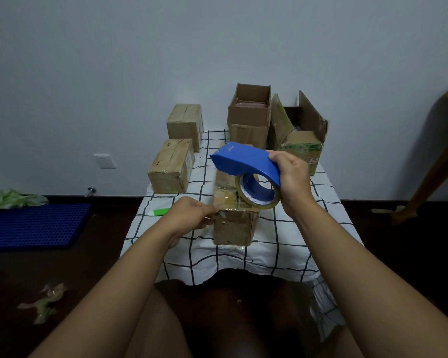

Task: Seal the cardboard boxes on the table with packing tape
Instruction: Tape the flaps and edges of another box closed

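A closed cardboard box [234,223] lies lengthwise in the middle of the table, its top partly covered with clear tape. My right hand [292,179] grips a blue tape dispenser [246,164] holding a roll of clear tape [259,196], raised just above the box's far half. My left hand [192,214] pinches at the box's near left top corner, fingers curled at what looks like a tape end. Two taped boxes, one [171,166] nearer and one [185,126] farther, stand at the left. Two open boxes, a tall one [248,120] and a wider one [303,135], stand at the back right.
The table wears a white cloth with a black grid [282,244]. A green and white tube [158,211] lies left of my left hand. On the floor are a blue mat [34,224], crumpled tape [45,302] and green plastic. A wooden furniture leg [435,161] stands at right.
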{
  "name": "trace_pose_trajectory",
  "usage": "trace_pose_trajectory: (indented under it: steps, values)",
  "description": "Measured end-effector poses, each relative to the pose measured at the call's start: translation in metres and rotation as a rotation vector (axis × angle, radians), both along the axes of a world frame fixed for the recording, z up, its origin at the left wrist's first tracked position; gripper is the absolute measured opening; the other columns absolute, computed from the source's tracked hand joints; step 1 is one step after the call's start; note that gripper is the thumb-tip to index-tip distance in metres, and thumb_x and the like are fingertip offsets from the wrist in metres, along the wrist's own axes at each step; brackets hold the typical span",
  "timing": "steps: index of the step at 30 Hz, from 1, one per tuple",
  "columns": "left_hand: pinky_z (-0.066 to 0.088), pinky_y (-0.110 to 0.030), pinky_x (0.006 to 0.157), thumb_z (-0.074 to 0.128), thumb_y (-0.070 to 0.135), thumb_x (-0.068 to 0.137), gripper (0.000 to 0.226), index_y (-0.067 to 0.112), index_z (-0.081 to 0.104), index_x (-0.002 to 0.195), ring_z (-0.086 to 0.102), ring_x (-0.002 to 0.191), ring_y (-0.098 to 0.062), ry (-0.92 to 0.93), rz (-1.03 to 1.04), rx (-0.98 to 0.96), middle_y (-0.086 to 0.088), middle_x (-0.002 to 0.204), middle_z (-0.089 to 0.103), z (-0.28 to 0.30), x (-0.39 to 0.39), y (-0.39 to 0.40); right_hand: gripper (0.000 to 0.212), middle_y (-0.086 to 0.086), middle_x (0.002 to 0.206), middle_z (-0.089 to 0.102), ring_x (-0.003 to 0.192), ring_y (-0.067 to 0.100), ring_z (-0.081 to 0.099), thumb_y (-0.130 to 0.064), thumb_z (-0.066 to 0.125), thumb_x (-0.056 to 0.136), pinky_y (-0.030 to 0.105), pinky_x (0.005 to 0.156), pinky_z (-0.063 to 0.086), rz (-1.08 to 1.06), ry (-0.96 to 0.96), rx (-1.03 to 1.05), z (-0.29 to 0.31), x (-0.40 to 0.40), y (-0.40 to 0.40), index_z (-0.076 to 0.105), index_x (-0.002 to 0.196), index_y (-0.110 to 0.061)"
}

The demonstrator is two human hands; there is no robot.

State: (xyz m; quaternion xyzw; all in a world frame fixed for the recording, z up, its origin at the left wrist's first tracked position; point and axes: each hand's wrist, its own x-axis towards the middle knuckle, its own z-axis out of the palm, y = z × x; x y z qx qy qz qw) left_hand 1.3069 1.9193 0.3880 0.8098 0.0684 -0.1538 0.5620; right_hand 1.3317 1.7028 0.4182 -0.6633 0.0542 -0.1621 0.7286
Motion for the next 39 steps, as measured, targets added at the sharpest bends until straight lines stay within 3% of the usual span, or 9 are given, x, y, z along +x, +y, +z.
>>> trace_pose_trajectory:
  steps: [5, 12, 19, 25, 34, 39]
  values:
    - [0.055, -0.029, 0.078, 0.069, 0.025, 0.091, 0.022, 0.004, 0.075, 0.09, 0.07, 0.079, -0.011, 0.075, -0.009, -0.104, -0.002, 0.084, 0.075, 0.002, 0.0, 0.003, 0.023, -0.005, 0.082, 0.073, 0.078, 0.012, 0.064, -0.017, 0.059, 0.094, 0.026, 0.069, 0.052, -0.004, 0.003, -0.015, 0.001, 0.0, 0.0, 0.076, 0.08, -0.026]
    - [0.058, -0.029, 0.068, 0.065, 0.043, 0.09, 0.033, 0.012, 0.074, 0.096, 0.067, 0.082, -0.012, 0.148, -0.018, -0.092, 0.003, 0.088, 0.076, -0.001, -0.003, 0.007, 0.024, -0.008, 0.077, 0.072, 0.074, 0.009, 0.064, -0.018, 0.059, 0.094, 0.025, 0.067, 0.052, 0.0, 0.006, -0.004, 0.0, -0.001, 0.0, 0.076, 0.078, -0.026]
    - [0.052, -0.026, 0.065, 0.066, 0.037, 0.09, 0.025, 0.013, 0.074, 0.091, 0.064, 0.077, -0.011, 0.141, -0.025, -0.125, 0.005, 0.083, 0.073, 0.0, -0.005, 0.003, 0.026, -0.01, 0.076, 0.072, 0.071, 0.006, 0.064, -0.016, 0.059, 0.094, 0.022, 0.065, 0.052, -0.001, -0.001, 0.007, 0.001, -0.001, 0.0, 0.076, 0.076, -0.026]
    - [0.048, -0.027, 0.065, 0.064, 0.031, 0.094, 0.026, 0.01, 0.072, 0.079, 0.061, 0.069, -0.01, 0.064, -0.047, -0.116, 0.003, 0.07, 0.068, -0.002, -0.008, 0.003, 0.022, -0.007, 0.079, 0.072, 0.075, 0.01, 0.063, -0.018, 0.06, 0.094, 0.024, 0.067, 0.052, 0.004, 0.006, 0.003, 0.0, -0.001, 0.0, 0.076, 0.08, -0.025]
    - [0.048, -0.026, 0.069, 0.064, 0.032, 0.093, 0.028, 0.015, 0.067, 0.071, 0.059, 0.068, -0.007, -0.009, -0.102, -0.084, 0.005, 0.068, 0.065, -0.005, -0.008, 0.006, 0.024, -0.007, 0.078, 0.072, 0.076, 0.011, 0.063, -0.019, 0.06, 0.093, 0.027, 0.069, 0.051, -0.001, 0.009, -0.007, 0.0, -0.001, 0.0, 0.076, 0.077, -0.027]
    - [0.054, -0.034, 0.075, 0.061, 0.047, 0.092, 0.044, 0.01, 0.071, 0.071, 0.066, 0.073, -0.02, -0.12, -0.087, 0.106, -0.004, 0.072, 0.071, -0.006, -0.011, 0.005, 0.025, -0.007, 0.077, 0.072, 0.075, 0.011, 0.063, -0.018, 0.06, 0.093, 0.026, 0.068, 0.051, -0.002, 0.001, 0.0, 0.0, -0.001, -0.001, 0.076, 0.075, -0.027]
